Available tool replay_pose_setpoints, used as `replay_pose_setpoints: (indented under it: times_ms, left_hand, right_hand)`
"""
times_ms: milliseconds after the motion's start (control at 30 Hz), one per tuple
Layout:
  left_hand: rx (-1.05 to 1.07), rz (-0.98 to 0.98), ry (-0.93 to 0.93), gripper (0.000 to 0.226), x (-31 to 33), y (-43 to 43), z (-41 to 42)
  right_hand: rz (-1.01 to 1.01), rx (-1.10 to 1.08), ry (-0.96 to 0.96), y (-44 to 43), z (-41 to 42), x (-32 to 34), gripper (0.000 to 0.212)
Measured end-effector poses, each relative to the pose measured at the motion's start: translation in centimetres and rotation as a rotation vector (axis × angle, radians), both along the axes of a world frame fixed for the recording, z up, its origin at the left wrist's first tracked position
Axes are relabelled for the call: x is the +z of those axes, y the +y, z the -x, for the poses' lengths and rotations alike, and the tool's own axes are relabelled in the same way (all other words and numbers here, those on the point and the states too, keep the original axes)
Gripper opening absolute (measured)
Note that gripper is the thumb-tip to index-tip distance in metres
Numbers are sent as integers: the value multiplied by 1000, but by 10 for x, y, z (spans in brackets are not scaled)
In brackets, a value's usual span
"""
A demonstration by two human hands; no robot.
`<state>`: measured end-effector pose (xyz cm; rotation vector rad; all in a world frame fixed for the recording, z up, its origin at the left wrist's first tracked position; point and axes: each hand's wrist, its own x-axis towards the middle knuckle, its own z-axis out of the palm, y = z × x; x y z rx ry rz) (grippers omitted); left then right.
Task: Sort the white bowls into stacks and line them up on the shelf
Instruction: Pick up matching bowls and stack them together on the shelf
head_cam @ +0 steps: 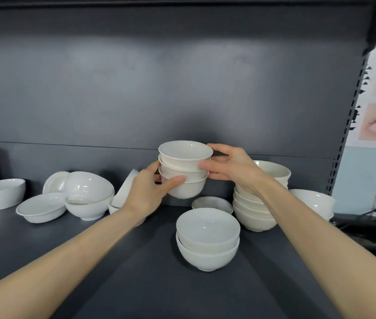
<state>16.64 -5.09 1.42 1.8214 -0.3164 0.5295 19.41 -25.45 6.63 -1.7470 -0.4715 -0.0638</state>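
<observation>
Together, left hand (152,188) and right hand (232,168) grip three stacked bowls (185,168), half-hiding a taller stack (255,214) behind

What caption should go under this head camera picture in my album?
Left hand and right hand hold a stack of three bowls over the shelf, other bowls around it.

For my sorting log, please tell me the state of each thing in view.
Three-bowl stack: upright, gripped by both hands.
Left hand: holds the stack's lowest bowl.
Right hand: holds the stack's upper bowls.
Two-bowl stack: upright, standing on shelf.
Tipped bowl: lying on its side.
</observation>
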Motion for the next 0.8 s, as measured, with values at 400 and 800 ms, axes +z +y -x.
replay_pose_setpoints:
  times_ms: [400, 800]
  left_hand:
    - [-241, -11, -14, 52, 33, -67, 36]
    - [-353, 28, 22, 59, 34, -208, 31]
  right_hand:
    - [45, -239, -78, -76, 100, 31, 58]
    - [-6, -413, -90, -205, 122, 31, 70]
